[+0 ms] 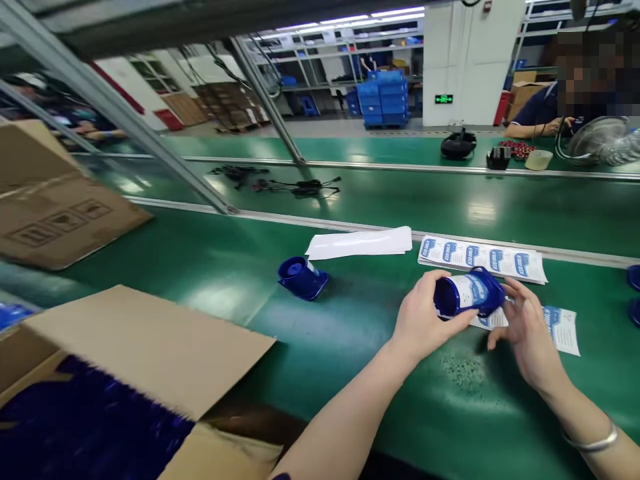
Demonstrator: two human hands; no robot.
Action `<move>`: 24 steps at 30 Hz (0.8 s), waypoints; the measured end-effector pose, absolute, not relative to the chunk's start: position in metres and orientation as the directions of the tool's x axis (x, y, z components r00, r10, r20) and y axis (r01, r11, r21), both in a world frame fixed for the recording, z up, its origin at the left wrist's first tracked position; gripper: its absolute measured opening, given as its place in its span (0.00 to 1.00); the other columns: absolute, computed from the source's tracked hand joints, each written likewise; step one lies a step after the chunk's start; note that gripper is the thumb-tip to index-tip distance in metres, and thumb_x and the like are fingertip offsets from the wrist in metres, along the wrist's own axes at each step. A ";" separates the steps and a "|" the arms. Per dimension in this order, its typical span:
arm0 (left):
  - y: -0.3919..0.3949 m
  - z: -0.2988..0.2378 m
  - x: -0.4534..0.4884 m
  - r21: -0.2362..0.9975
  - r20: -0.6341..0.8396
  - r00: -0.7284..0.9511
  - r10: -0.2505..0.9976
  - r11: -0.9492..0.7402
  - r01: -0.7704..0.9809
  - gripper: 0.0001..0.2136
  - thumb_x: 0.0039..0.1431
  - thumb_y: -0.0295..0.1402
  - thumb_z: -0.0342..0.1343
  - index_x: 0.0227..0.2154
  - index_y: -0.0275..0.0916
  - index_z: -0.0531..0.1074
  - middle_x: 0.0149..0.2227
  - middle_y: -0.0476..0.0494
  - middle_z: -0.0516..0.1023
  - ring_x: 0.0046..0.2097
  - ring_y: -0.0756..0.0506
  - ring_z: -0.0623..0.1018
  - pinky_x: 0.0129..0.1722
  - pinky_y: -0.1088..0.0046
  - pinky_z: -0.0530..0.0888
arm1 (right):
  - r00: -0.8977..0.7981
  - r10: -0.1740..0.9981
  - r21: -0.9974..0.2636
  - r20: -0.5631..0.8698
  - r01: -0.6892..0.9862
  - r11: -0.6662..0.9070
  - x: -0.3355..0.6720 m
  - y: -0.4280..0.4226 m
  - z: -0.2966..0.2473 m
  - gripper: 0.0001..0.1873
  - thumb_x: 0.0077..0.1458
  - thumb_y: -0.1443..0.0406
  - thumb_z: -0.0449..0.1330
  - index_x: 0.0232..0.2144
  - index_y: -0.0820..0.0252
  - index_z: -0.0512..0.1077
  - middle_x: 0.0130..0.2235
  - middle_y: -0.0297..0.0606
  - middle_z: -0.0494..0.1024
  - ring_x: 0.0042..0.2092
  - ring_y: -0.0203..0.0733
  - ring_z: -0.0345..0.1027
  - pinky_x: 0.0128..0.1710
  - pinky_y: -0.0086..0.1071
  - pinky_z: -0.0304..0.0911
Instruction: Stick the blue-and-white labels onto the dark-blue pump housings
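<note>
My left hand (423, 317) is closed around a blue plastic housing (445, 298), a hollow cylinder with a flared base, held on its side above the bench. A white and blue label (471, 291) is on its curved wall. At the housing's base end, my right hand (533, 337) has its fingers apart and curved; the fingertips are at the rim, and I cannot tell whether they press on it. Beneath the hands lies a label sheet (564, 330), partly hidden. Further back is a stack of printed label strips (483, 258). A second labelled blue housing (303, 279) stands to the left.
White blank strips (360, 243) lie behind. An open carton (150, 347) of blue parts fills the lower left, another carton (65, 200) behind it. A metal post (150, 127) slants across. Cables (300, 188) lie beyond the rail. Across the line sits a person (540, 110).
</note>
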State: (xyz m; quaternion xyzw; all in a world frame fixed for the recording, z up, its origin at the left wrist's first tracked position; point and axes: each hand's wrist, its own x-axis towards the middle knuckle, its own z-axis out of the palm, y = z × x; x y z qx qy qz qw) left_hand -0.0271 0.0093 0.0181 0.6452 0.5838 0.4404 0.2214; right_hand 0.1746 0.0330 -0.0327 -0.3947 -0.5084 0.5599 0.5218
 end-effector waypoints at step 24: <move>-0.005 0.012 -0.206 0.360 0.185 -0.634 0.751 0.548 0.755 0.35 0.61 0.50 0.55 0.66 0.33 0.62 0.72 0.21 0.47 0.73 0.23 0.40 0.70 0.44 0.49 | -0.138 0.942 -0.938 0.306 0.124 0.323 0.173 0.037 -0.027 0.18 0.71 0.52 0.50 0.50 0.55 0.71 0.55 0.47 0.67 0.37 0.42 0.72 0.30 0.39 0.75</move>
